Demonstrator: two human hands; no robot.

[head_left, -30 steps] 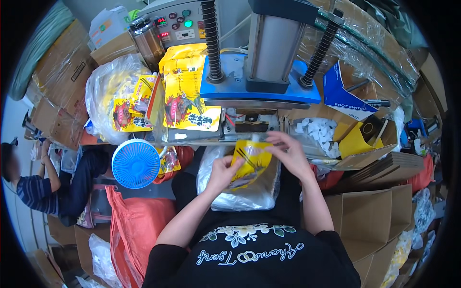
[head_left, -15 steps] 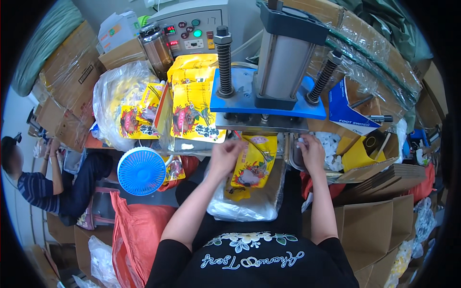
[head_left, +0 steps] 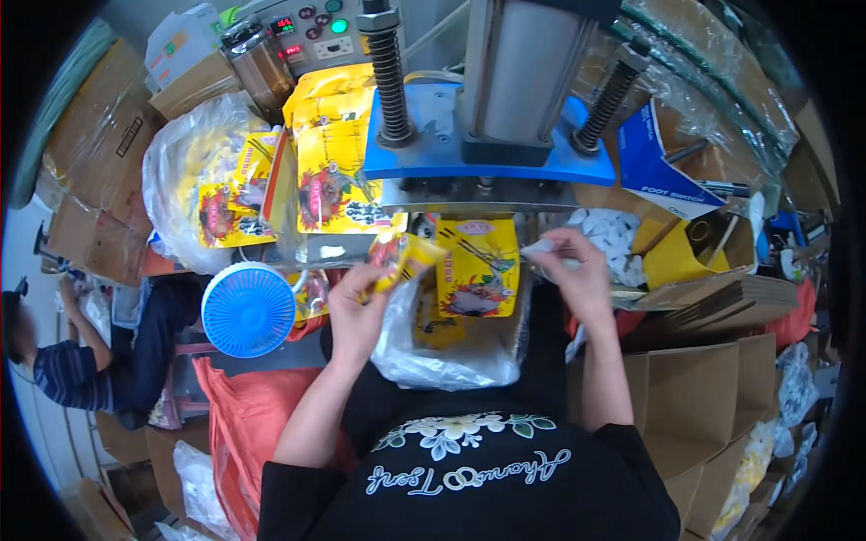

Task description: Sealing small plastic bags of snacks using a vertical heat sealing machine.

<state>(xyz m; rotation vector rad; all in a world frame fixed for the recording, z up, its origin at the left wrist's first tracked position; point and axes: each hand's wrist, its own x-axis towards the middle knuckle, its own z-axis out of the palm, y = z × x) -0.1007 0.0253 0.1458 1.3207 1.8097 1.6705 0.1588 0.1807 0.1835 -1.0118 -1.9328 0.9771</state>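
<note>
My left hand is closed on a yellow printed pouch, bent and slightly blurred, left of the press. Pinched in the fingers of my right hand is a small white piece; its exact kind is too small to tell. Between my hands another yellow printed pouch hangs flat below the front of the press, touched by neither hand. Beneath it, an open clear plastic bag holds more yellow pouches. Close to my right hand lies a heap of similar white pieces.
A stack of yellow pouches and a plastic bag of pouches stand left of the press. A blue fan sits at the bench front. Cardboard boxes fill the right. Another person sits at far left.
My left hand has moved left, carrying a yellow pouch away from the press. My right hand has come from the heap toward the middle with a white piece. The whole view has shifted slightly.
</note>
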